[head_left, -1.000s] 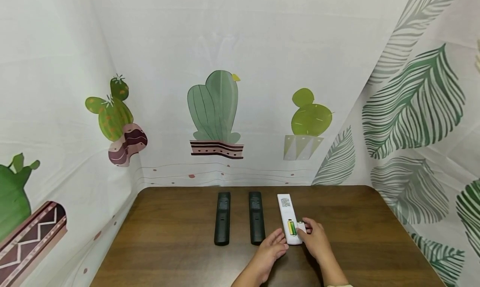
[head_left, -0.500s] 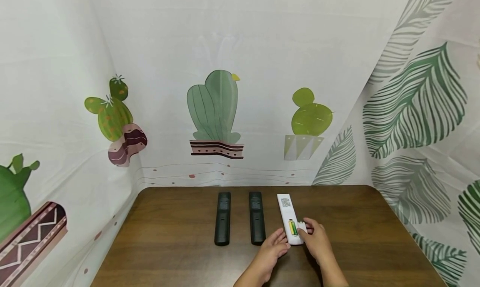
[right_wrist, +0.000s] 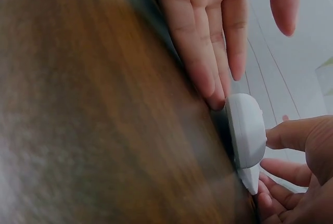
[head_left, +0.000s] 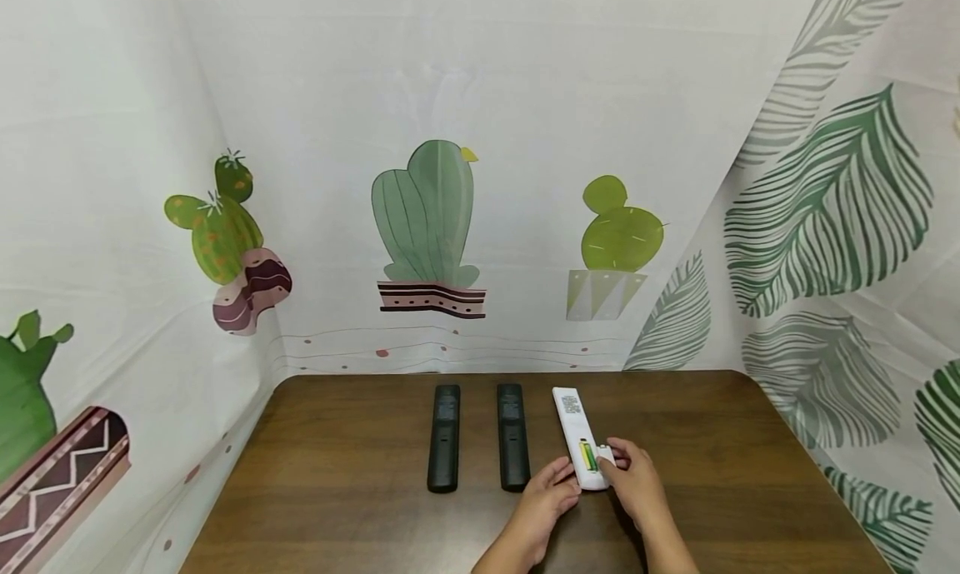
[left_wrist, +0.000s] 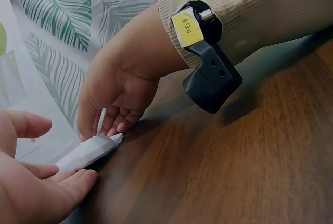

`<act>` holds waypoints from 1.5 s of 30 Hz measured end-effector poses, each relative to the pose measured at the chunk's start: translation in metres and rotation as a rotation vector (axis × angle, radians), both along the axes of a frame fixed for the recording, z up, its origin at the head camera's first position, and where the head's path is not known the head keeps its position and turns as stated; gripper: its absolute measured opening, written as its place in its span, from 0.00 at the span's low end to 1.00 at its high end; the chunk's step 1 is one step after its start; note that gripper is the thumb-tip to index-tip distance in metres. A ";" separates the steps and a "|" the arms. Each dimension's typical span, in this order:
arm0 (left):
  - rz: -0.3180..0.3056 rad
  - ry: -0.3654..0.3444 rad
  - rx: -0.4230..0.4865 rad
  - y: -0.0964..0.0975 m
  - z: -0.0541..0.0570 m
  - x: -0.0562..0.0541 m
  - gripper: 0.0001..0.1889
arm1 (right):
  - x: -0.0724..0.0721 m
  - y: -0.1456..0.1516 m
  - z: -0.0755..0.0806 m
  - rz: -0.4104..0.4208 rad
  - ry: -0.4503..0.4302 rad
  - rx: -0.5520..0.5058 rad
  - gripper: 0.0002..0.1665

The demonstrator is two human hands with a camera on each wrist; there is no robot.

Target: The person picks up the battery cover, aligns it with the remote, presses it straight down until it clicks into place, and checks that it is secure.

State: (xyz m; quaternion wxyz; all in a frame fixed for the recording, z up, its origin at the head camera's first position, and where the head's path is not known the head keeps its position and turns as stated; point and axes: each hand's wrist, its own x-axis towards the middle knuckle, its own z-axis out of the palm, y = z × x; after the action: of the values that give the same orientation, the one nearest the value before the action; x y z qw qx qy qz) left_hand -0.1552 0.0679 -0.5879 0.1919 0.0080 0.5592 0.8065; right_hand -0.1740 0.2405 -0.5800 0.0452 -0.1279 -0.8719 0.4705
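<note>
Two black remotes [head_left: 444,437] [head_left: 513,435], seemingly face down, lie side by side on the wooden table [head_left: 337,474].

A ribbed beige sleeve [left_wrist: 244,10] carries a black wrist mount [left_wrist: 210,78], apparently yellow-labelled.

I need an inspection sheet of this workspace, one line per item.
Surface: brown wooden table.
Job's things: white remote lying back up, battery bay open, green-yellow batteries showing; white cover at its near end.
Clutter: two black remotes lying parallel on the left.
Grippers: left hand steadies the white remote with straight fingers; right hand pinches the cover.
Cables: nothing seen.
Surroundings: cloth backdrop with cactus and leaf prints.
</note>
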 end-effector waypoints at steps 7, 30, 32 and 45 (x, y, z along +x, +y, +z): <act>0.051 -0.042 0.064 0.007 -0.002 -0.004 0.36 | 0.000 0.003 0.002 0.022 -0.016 -0.026 0.24; 0.035 -0.031 0.107 0.010 -0.005 -0.009 0.40 | 0.003 0.002 0.005 0.042 -0.003 -0.010 0.18; 0.032 -0.026 0.113 0.010 -0.006 -0.011 0.40 | 0.003 0.001 0.005 0.044 0.001 -0.002 0.17; 0.038 -0.042 0.056 0.013 -0.011 -0.018 0.36 | 0.003 0.000 0.007 0.068 -0.014 -0.041 0.16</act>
State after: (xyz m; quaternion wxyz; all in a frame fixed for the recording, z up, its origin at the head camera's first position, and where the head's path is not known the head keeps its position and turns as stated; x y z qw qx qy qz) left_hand -0.1737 0.0812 -0.5989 0.1880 -0.0144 0.5322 0.8253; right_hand -0.1707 0.2405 -0.5729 0.0206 -0.1022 -0.8661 0.4889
